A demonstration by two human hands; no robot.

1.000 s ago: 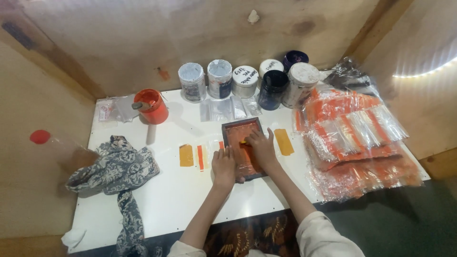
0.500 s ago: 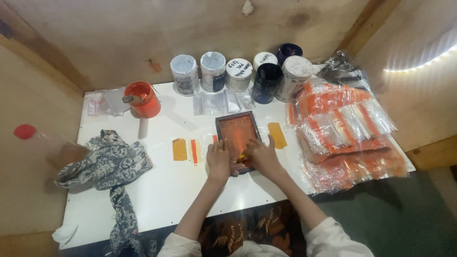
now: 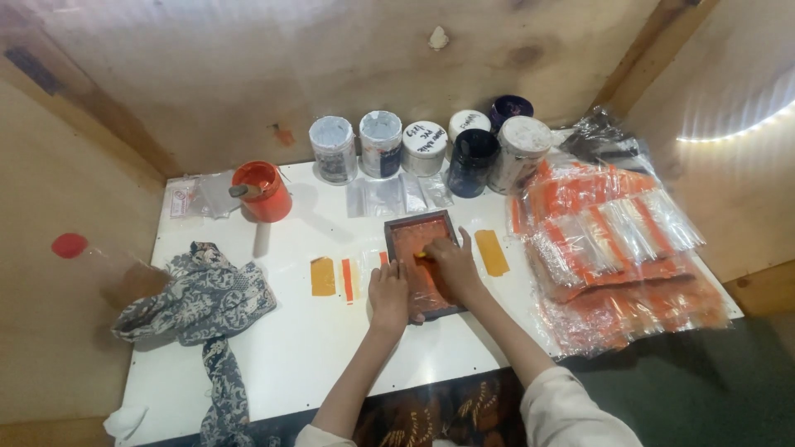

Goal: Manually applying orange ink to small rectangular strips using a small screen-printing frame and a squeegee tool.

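Observation:
A small dark-framed printing screen (image 3: 420, 227) coated in orange ink lies flat on the white table (image 3: 315, 348). My left hand (image 3: 389, 295) presses on the frame's near left corner and holds it down. My right hand (image 3: 452, 266) rests on the screen's mesh, fingers closed on a small orange-smeared scraper (image 3: 424, 255). The near half of the frame is hidden under both hands. Small clear pouches with orange patches (image 3: 323, 276) lie left of the frame, and another orange patch (image 3: 491, 252) lies to its right.
Several paint jars (image 3: 425, 148) line the back edge, with an orange pot (image 3: 263, 190) and its stick at the left. A patterned cloth (image 3: 197, 300) lies at the near left. A heap of orange-printed plastic pouches (image 3: 617, 248) fills the right side. Wooden walls enclose the table.
My right hand has slid slightly toward me across the screen. My left hand stays on the frame. The view has shifted a little.

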